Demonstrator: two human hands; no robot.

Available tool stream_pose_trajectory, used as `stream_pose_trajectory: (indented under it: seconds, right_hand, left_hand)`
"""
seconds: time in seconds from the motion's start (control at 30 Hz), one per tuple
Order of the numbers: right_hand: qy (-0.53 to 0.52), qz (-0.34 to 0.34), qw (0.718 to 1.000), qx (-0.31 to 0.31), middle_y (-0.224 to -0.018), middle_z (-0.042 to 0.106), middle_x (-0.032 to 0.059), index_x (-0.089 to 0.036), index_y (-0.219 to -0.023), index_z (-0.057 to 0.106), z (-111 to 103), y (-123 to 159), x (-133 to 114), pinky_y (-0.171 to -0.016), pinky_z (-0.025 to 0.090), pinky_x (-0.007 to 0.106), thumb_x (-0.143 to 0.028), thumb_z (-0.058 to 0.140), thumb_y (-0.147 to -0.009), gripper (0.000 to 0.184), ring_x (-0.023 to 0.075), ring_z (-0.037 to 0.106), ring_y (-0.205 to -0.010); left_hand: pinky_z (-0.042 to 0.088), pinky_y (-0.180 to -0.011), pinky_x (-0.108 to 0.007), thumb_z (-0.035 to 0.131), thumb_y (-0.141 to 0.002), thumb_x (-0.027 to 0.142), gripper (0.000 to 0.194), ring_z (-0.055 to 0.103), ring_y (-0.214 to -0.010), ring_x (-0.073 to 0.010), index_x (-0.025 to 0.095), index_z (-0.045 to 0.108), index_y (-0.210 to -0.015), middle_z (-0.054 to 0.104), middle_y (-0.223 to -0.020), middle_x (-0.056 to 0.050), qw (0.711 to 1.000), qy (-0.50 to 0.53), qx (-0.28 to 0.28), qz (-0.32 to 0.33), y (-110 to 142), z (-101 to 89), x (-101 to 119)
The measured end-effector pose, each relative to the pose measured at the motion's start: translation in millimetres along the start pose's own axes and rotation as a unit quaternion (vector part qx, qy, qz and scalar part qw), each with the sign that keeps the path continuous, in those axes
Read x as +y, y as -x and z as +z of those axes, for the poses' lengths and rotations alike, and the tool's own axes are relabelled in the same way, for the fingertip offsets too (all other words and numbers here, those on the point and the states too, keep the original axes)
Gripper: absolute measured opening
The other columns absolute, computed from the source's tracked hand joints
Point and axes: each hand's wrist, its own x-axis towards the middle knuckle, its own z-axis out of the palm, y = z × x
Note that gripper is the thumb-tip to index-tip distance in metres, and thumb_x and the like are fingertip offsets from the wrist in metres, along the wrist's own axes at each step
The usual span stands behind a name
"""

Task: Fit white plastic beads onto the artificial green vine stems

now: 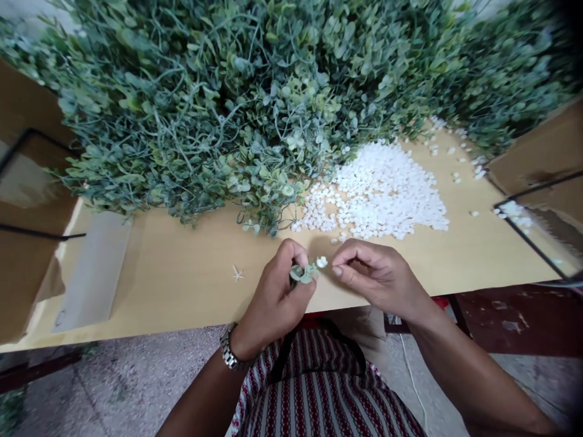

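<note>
My left hand (285, 291) is closed around an artificial green sprig (303, 274), whose leaves poke out between thumb and fingers. A small white flower (322, 262) sits at the sprig's tip. Just right of it, my right hand (378, 273) is pinched, thumb against forefinger, a short gap away from the flower. Whether anything tiny is in that pinch I cannot make out. Beyond the right hand lies a spread heap of small white flower pieces (387, 188). A thin white star-shaped piece (237, 273) rests on the table left of my left hand.
A big mass of artificial greenery (218, 109) covers the back of the wooden table (182, 279). Cardboard boxes with black metal rods stand at the left (31, 182) and right (546, 152). A translucent plastic strip (93, 273) lies at the left.
</note>
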Motion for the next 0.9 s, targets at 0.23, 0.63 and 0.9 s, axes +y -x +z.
stream_pose_trajectory:
  seconds: [0.23,0.63,0.9]
  right_hand:
    - [0.101,-0.150,0.983,0.028,-0.079,0.062,0.0051,-0.015,-0.093,0.059,-2.5,2.2,-21.2,-0.066,0.046,0.028,-0.010,0.057,-0.083,0.011,0.0143,0.057,-0.074]
    - [0.031,-0.131,0.989,0.057,-0.075,0.059,0.0031,-0.015,-0.089,0.059,10.6,11.4,-11.8,-0.062,0.046,0.026,-0.006,0.055,-0.084,0.011,0.0120,0.055,-0.070]
    - [0.206,-0.101,0.968,0.104,-0.077,0.062,0.0041,-0.021,-0.095,0.060,-27.9,1.1,5.4,-0.065,0.047,0.031,-0.009,0.053,-0.084,0.018,0.0172,0.058,-0.073]
  left_hand:
    - [0.031,-0.054,-0.026,0.048,-0.076,0.010,0.014,0.041,-0.060,-0.0119,0.020,0.037,-0.074,0.047,-0.068,0.003,0.988,-0.133,-0.075,-0.008,-9.5,13.8,11.8]
    - [0.044,-0.077,-0.034,0.053,-0.082,0.009,0.009,0.054,-0.082,-0.0169,0.017,0.056,-0.084,0.059,-0.081,-0.004,0.988,-0.039,0.005,0.148,2.2,10.0,0.5]
    - [0.048,-0.069,-0.027,0.056,-0.081,0.007,0.012,0.058,-0.081,-0.0152,0.018,0.062,-0.082,0.061,-0.081,-0.004,0.991,0.021,0.084,0.106,1.3,7.0,-0.4]
